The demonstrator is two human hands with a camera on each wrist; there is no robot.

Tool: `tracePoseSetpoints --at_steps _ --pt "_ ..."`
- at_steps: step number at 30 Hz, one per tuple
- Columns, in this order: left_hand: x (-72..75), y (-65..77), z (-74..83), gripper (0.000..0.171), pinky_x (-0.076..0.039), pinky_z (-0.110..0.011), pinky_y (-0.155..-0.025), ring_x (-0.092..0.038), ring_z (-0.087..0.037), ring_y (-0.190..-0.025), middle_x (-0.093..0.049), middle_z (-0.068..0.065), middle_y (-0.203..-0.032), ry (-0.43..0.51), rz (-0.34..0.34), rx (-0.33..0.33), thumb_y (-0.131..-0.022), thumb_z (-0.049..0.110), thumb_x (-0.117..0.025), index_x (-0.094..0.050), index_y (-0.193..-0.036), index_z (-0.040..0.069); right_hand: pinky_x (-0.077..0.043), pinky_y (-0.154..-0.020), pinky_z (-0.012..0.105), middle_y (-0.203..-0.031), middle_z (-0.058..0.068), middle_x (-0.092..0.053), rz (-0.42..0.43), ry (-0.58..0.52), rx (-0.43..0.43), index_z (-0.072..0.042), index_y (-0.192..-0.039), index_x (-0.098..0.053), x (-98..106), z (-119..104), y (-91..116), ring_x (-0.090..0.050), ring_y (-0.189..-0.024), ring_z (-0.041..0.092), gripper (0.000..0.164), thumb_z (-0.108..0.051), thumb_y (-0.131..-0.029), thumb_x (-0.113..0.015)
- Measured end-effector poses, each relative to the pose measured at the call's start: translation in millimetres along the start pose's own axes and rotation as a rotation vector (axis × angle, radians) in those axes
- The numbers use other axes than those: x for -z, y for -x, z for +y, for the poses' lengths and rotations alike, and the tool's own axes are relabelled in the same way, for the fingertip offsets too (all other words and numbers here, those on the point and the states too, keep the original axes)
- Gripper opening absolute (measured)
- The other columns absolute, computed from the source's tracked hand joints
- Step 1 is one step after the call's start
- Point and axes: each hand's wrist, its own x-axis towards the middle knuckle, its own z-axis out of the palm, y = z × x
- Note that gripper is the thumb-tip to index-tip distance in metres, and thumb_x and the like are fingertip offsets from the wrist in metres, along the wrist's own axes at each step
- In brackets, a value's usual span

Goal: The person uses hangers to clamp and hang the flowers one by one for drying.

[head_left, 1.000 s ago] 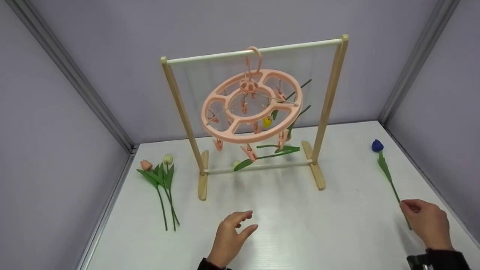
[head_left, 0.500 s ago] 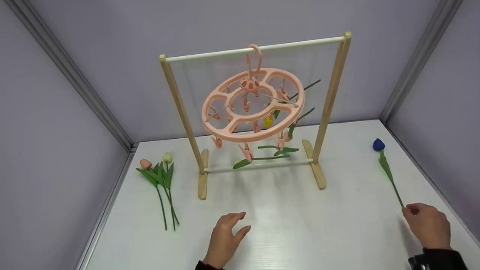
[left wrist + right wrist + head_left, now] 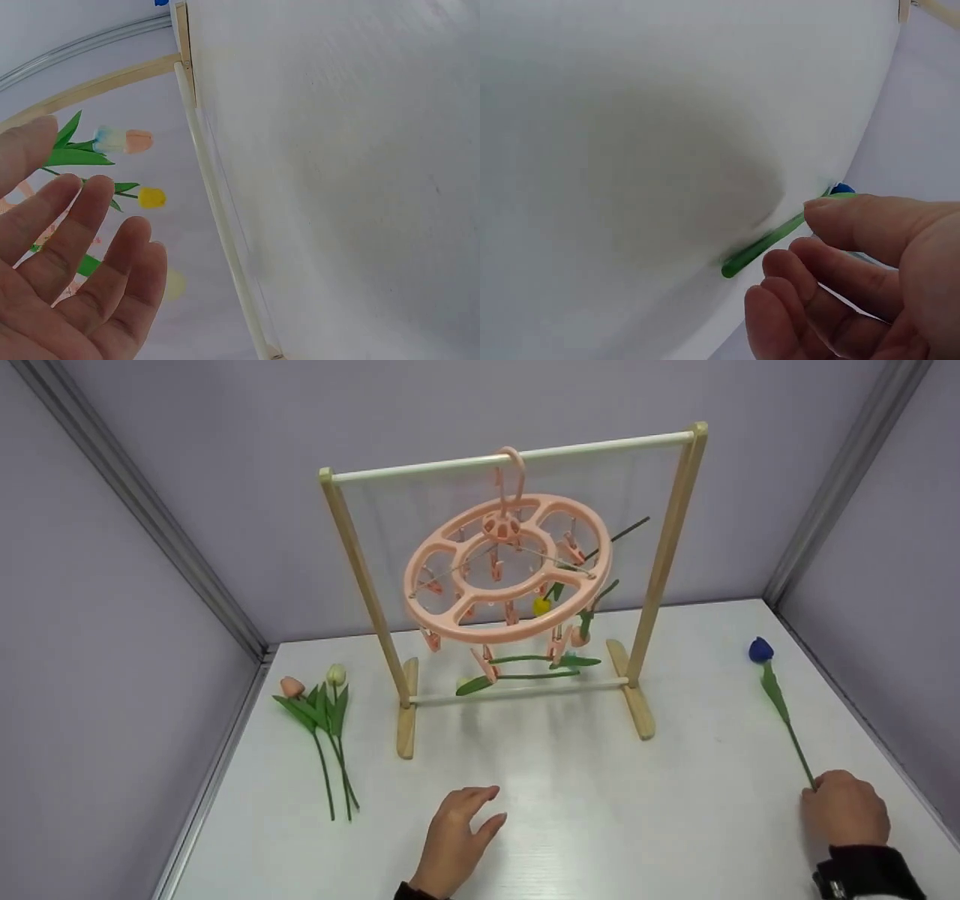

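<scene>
Notably, the right hand (image 3: 846, 812) curves loosely at the lower stem of a blue tulip (image 3: 775, 696), thumb and fingertips slightly parted rather than closed on it; whether the thumb touches the stem cannot be told. The blue tulip lies beside the right edge of the white table (image 3: 712, 780), its flower toward the far right corner. The left hand (image 3: 454, 836), holding nothing, hangs near the front edge, thumb and forefinger spread apart. A broad stretch of white surface separates the two hands; the margin between right hand and right edge is narrow. Toward the far edge stands a wooden rack (image 3: 666, 547), its bar carrying a pink clip hanger (image 3: 502, 636) hung with several tulips. Near the left edge lies a bunch of tulips (image 3: 321, 716). The right wrist view exposes the stem's end, hidden by the hand in the head view; the left wrist view shows a yellow tulip (image 3: 152, 197) side-on, seen through the hanger in the head view.
</scene>
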Motion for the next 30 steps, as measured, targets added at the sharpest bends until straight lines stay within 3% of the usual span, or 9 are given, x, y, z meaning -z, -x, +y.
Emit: tracePoseSetpoints --at_steps 7,14,18,21,27,30 --pt "0.3 3.0 4.3 0.035 -0.054 -0.034 -0.092 -0.062 -0.017 -0.110 -0.069 0.002 -0.114 -0.013 0.010 -0.036 -0.086 0.023 -0.073 -0.068 -0.120 0.017 -0.046 -0.047 0.043 -0.076 0.032 -0.066 0.011 0.002 -0.032 0.015 -0.095 -0.065 -3 3 -1 -0.062 -0.060 0.040 0.025 -0.006 -0.086 -0.053" --pt "3.5 3.9 8.1 0.035 -0.054 -0.033 -0.093 -0.062 -0.016 -0.111 -0.068 0.003 -0.114 -0.010 0.003 -0.048 -0.086 0.024 -0.072 -0.067 -0.121 0.018 -0.042 -0.042 0.037 -0.059 0.019 -0.059 -0.019 0.019 -0.153 0.011 -0.073 -0.061 1 11 -4 -0.055 -0.053 0.027 0.027 -0.009 -0.086 -0.047" --pt "4.4 3.8 9.3 0.034 -0.054 -0.032 -0.092 -0.062 -0.015 -0.110 -0.068 0.002 -0.113 -0.012 0.019 -0.094 -0.087 0.024 -0.072 -0.067 -0.120 0.018 -0.044 -0.044 0.036 -0.065 0.024 -0.063 -0.011 -0.016 -0.191 0.013 -0.081 -0.064 9 10 -1 -0.059 -0.055 0.028 0.027 -0.012 -0.084 -0.054" --pt "4.5 3.5 10.2 0.034 -0.055 -0.032 -0.092 -0.063 -0.016 -0.109 -0.069 0.002 -0.112 -0.012 0.033 -0.124 -0.087 0.024 -0.072 -0.067 -0.120 0.017 -0.041 -0.044 0.034 -0.075 0.028 -0.067 0.105 -0.041 -0.147 0.012 -0.090 -0.067 16 7 3 -0.061 -0.058 0.034 0.026 -0.011 -0.083 -0.057" --pt "6.4 2.4 15.0 0.033 -0.055 -0.031 -0.090 -0.063 -0.015 -0.108 -0.069 0.002 -0.111 -0.005 0.056 -0.168 -0.087 0.023 -0.072 -0.068 -0.119 0.016 -0.034 -0.056 0.031 -0.090 0.031 -0.069 0.454 -0.128 -0.095 0.010 -0.097 -0.069 30 -14 8 -0.062 -0.078 0.045 0.023 -0.007 -0.088 -0.056" --pt "6.7 1.5 19.5 0.031 -0.054 -0.031 -0.090 -0.062 -0.015 -0.107 -0.069 0.003 -0.110 0.007 0.059 -0.188 -0.088 0.024 -0.071 -0.068 -0.119 0.017 -0.032 -0.059 0.017 -0.096 0.028 -0.070 0.578 -0.245 -0.127 0.005 -0.101 -0.072 42 -25 8 -0.060 -0.063 0.010 0.026 -0.013 -0.090 -0.056"
